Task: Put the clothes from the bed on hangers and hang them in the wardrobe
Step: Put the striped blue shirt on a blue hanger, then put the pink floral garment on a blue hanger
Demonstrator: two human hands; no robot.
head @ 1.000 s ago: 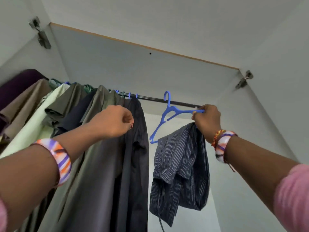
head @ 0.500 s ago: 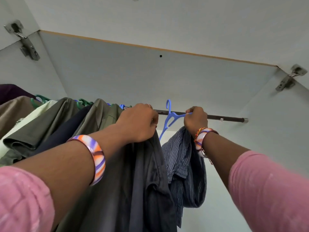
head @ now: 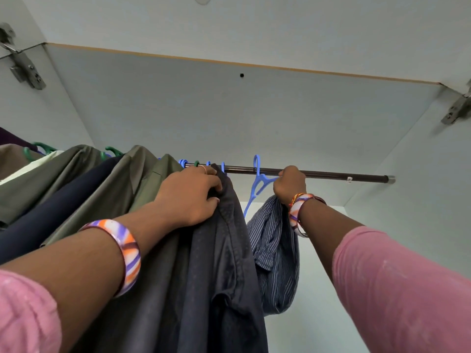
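I look up into the wardrobe at its dark rail. My right hand grips one arm of a blue hanger together with a bunched navy striped shirt that droops below it. The hanger's hook sits over the rail. My left hand is closed on the shoulder of a dark navy shirt hanging on the rail, pressing it to the left.
Several olive, navy, cream and brown garments on green and blue hangers fill the rail's left half. The rail's right part up to its end cap is bare. Door hinges sit at both upper sides.
The view has tilted further upward and closer to the rail. My right hand has lifted the blue hanger so its hook now rests over the rail. My left hand rose to the dark shirt's shoulder.
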